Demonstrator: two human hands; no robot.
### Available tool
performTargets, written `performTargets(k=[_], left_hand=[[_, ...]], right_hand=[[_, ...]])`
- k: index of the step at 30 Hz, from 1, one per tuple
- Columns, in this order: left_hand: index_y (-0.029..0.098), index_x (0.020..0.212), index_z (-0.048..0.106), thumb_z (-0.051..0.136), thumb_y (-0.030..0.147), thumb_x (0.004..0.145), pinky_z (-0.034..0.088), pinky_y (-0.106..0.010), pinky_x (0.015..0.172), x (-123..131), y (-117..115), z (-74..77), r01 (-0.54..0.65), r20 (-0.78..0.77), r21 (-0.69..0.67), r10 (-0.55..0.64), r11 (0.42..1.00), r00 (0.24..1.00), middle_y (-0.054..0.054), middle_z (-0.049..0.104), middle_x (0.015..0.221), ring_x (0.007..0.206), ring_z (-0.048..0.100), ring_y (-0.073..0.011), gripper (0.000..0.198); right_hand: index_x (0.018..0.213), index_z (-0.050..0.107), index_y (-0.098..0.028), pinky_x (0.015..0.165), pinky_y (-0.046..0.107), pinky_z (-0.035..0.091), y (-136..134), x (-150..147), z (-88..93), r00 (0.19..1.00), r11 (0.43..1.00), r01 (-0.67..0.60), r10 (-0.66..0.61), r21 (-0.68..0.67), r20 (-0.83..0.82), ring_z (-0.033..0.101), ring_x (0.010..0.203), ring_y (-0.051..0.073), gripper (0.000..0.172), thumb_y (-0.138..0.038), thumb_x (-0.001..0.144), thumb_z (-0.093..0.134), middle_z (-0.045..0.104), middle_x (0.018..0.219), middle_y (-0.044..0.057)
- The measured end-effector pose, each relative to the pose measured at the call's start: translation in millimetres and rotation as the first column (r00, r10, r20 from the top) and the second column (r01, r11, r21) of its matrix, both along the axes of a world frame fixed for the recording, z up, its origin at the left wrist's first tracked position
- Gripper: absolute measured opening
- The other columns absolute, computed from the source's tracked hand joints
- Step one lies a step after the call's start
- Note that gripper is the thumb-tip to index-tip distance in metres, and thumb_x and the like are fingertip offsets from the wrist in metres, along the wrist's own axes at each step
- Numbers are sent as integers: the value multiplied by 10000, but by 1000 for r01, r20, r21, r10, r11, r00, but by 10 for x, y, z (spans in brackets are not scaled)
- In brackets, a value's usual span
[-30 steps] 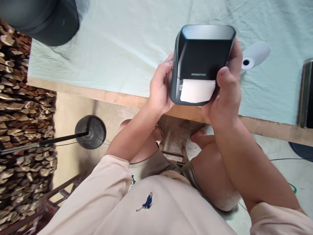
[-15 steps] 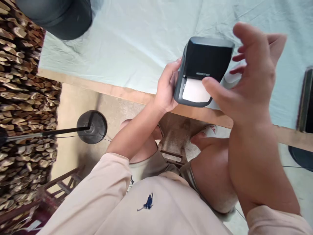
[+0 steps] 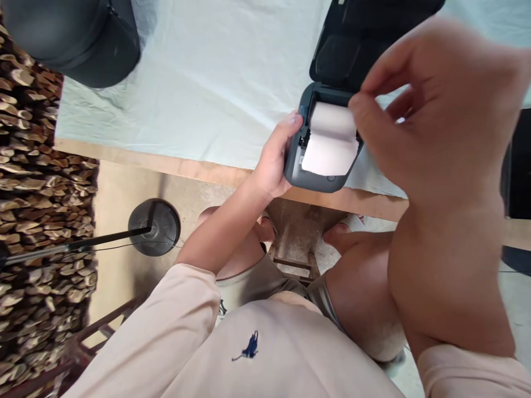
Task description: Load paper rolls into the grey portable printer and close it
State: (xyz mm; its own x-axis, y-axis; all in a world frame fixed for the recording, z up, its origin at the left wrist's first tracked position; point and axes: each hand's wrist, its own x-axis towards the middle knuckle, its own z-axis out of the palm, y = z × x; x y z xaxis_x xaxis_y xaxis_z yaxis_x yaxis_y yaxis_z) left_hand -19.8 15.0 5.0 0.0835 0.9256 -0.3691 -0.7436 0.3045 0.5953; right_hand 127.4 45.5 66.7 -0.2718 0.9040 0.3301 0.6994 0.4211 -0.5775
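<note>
A dark grey label printer [image 3: 317,181] is in my left hand [image 3: 271,157], whose thumb presses on its left side wall while the other fingers are hidden beneath. The printer's black lid [image 3: 342,58] stands swung up and back. Inside sits a white paper roll [image 3: 332,119], its loose end hanging over the front above a small round button. My right hand [image 3: 431,105] is at the printer's right side, thumb and forefinger close together in a pinch near the roll's right end and the lid hinge. What lies between those fingertips, if anything, is hidden.
A pale green cloth [image 3: 207,83] covers the table, with a wooden front edge [image 3: 186,166]. A black cylindrical container [image 3: 83,38] stands at the upper left. A dark screen-like object [image 3: 520,166] is at the right. A black round stand base [image 3: 155,226] and stacked firewood [image 3: 41,249] are left.
The printer's lid has gone from closed to open, exposing the paper roll. My right hand has moved from spread fingers to a pinch beside the roll. My left hand keeps its hold.
</note>
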Motion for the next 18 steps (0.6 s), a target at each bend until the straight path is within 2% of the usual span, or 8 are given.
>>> performTargets(k=[2,5,9,12,15,16,18], left_hand=[[195,943,624,558,358,887,549,-294,937,2,1,16,33,13,46,-33,998,999,-51,708,819,1116,689,-255,184],[200,932,628,528,331,916,531,-217,885,-9,0,2,73,-36,123,-69,990,997,-47,710,843,1085,684,-210,165],[215,986,634,483,259,937,502,-171,710,-41,4,-67,107,-98,185,-90,977,991,-11,676,832,1045,688,-171,165],[230,988,643,508,289,931,508,-187,711,-47,8,-100,115,-103,168,-98,979,990,-17,681,837,1052,691,-187,158],[237,952,638,494,296,931,543,-222,840,-29,8,-90,102,-93,164,-88,981,992,-23,703,879,1108,683,-204,157],[229,943,629,482,284,936,546,-239,898,-23,8,-81,94,-76,177,-82,980,994,-21,706,896,1133,677,-201,157],[206,919,604,455,271,948,545,-276,966,-17,10,-65,85,-37,202,-79,976,996,-23,706,901,1153,673,-195,165]], right_hand=[[897,651,-237,727,331,452,-6,-23,34,974,996,61,-43,-73,223,510,627,86,124,-256,803,573,674,863,-39],[1085,672,-344,761,397,464,1,-67,54,885,968,165,-61,-188,461,588,744,180,313,-301,786,589,700,917,-13],[1251,593,-428,704,436,459,31,-118,9,786,934,218,4,-284,618,620,945,322,499,-382,757,637,696,981,36],[1230,585,-417,754,490,478,26,-128,-9,810,927,220,1,-305,586,612,1019,347,483,-374,752,635,692,1068,20],[1155,612,-389,818,477,477,-34,-59,62,875,953,150,-5,-263,484,614,876,249,455,-290,712,652,691,1081,-30],[1142,620,-381,811,442,472,-56,-9,95,912,963,102,10,-251,409,591,787,192,462,-269,696,665,689,1076,-40],[1116,636,-358,729,357,445,-66,136,130,990,970,43,-10,-238,137,503,649,100,449,-274,679,690,681,1045,-37]])
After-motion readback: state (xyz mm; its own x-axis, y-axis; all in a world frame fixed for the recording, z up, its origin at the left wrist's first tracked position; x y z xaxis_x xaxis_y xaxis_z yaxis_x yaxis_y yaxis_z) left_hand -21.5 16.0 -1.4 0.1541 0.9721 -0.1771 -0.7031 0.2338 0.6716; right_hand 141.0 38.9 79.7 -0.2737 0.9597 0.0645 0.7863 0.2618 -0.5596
